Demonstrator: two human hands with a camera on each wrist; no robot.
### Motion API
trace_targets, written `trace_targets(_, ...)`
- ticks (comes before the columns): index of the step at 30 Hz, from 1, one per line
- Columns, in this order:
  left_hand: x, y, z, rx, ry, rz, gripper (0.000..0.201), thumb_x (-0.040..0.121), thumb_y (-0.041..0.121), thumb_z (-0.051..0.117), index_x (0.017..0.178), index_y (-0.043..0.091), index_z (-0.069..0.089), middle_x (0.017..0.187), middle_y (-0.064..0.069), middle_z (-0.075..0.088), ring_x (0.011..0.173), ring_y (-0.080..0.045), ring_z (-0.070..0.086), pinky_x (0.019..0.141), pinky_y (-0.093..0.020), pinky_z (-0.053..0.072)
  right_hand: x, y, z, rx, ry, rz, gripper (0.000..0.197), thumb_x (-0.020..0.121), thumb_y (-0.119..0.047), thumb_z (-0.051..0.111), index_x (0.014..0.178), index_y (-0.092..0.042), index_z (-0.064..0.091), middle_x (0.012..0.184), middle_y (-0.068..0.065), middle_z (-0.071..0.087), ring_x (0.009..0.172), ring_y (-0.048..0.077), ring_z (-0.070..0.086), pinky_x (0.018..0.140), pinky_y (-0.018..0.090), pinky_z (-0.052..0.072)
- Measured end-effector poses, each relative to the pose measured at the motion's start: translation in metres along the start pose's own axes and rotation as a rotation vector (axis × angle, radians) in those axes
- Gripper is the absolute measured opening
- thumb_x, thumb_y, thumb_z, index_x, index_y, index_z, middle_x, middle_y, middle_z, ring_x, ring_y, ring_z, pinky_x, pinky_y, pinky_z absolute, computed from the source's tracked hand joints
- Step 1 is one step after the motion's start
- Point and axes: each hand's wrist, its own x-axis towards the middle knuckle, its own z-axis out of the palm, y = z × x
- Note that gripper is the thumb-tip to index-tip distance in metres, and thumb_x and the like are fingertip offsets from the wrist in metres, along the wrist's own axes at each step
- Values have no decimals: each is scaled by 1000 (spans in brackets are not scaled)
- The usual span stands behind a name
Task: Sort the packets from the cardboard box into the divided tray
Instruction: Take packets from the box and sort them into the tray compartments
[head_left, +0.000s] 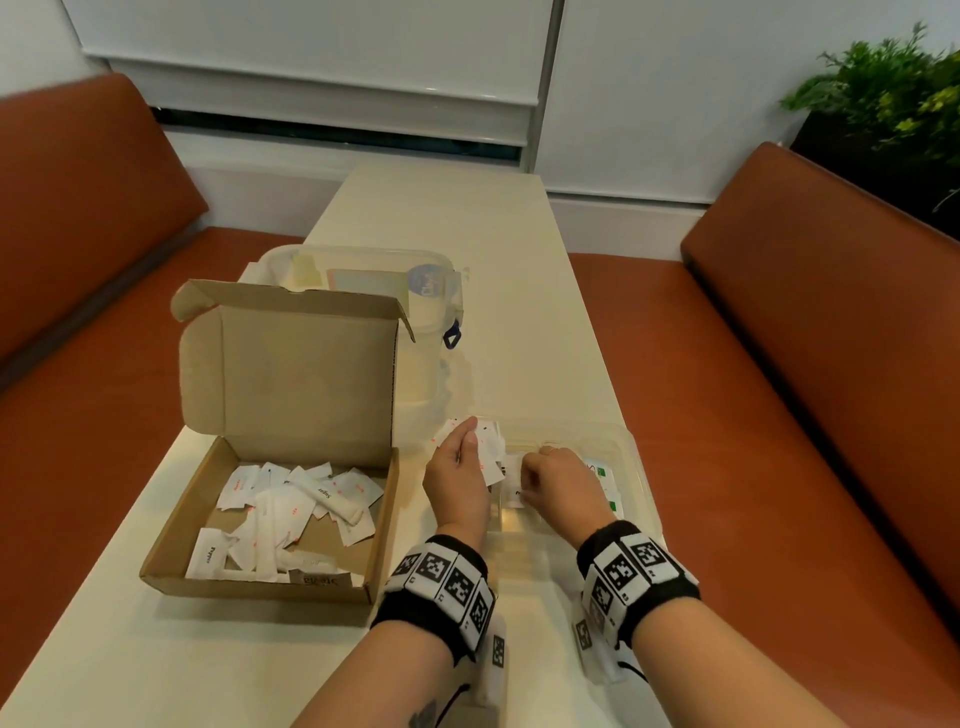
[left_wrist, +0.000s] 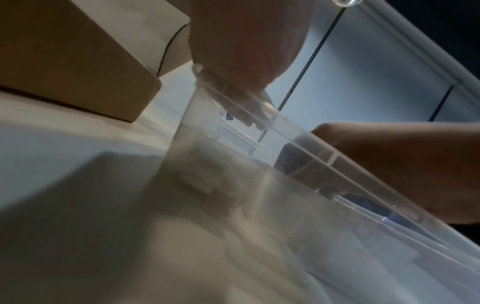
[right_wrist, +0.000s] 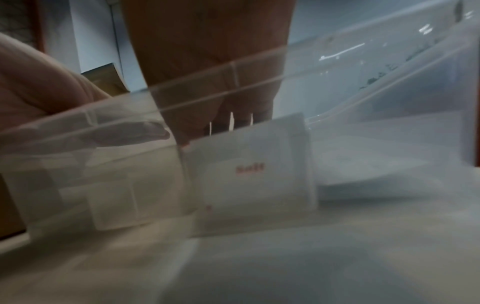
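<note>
Cardboard box (head_left: 270, 519): one; clear tray (head_left: 631, 457): one; two hands.

Two bare forearms with black-and-white patterned wristbands reach forward side by side, the left hand (head_left: 457, 475) with fingers curled, pinching a fan of small white packets (head_left: 488, 447), the right hand (head_left: 558, 480) knuckles-up, fingers curled downward.

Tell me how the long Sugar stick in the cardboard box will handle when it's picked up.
The Sugar stick looks thin and paper-wrapped, so it is probably light and may bend. Its rounded tube shape might roll if nudged. It lies atop loose packets, so lifting should be easy.
</note>
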Motion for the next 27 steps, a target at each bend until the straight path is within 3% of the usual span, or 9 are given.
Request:
trace_targets(8, 0, -1, 0, -18, -33, -8, 26, 98, 12, 49, 118, 11, 67, 118, 1, 66, 108, -10, 56, 100, -26, 44, 1, -2, 0, 40, -2, 50, 2, 85, -14, 62, 85, -13, 60, 89, 2, 59, 82, 17, 54, 67, 23, 37)
trace_targets(13, 0, -1, -2, -78, -85, -57, 22, 96, 14, 53, 110, 22, 69, 109, 10, 65, 105, -6, 57, 92, -17, 44, -4, -7, -7, 559, 239, 223, 23, 92, -29, 58, 79, -11, 63, 72, 0, 65, 64, 8, 57, 63, 25, 46)
trace_targets(16, -1, 0, -3, -104, -98, -80, 21, 95, 15, 56, 103, 31, 67, 110, 11, 64, 105, -2, 54, 86, -12, 39, -9, -17, -11, 777, 125, 244, 32, 87, -39, 63, 77, -9, 65, 64, -3, 66, 50, -1, 55, 52, 14, 43)
trace_targets(18, -1, 1, -4, -124, -114, -87, 22, 93, 14, 58, 103, 31, 67, 111, 12, 63, 108, -2, 53, 90, -14, 39, -10, -21, -11, 843, 45, 243, 25, 81, -31, 72, 78, -8, 64, 65, -2, 66, 51, 3, 55, 49, 13, 42)
trace_targets(21, -1, 2, -5, -157, -128, -98, 15, 93, 19, 60, 99, 30, 69, 107, 10, 66, 105, -8, 57, 94, -26, 45, -10, -22, -10, 970, 34, 273, 13, 78, -15, 75, 79, -8, 64, 70, 5, 66, 58, 11, 58, 53, 18, 46)
trace_targets(24, -2, 6, -4, -275, -161, -200, 18, 94, 21, 55, 90, 23, 72, 100, -2, 70, 94, -21, 62, 83, -39, 52, -9, -19, -12, 1017, 89, 312, 7, 79, -8, 73, 78, -8, 66, 66, 3, 64, 58, 11, 58, 55, 18, 47)
trace_targets(27, -1, 6, -4, -358, -246, -270, 27, 97, 4, 45, 97, 16, 70, 108, -10, 65, 95, -24, 62, 67, -29, 58, -7, -15, -14, 1000, 157, 324, 2, 84, -6, 68, 83, -8, 69, 68, 1, 64, 58, 9, 57, 54, 15, 47)
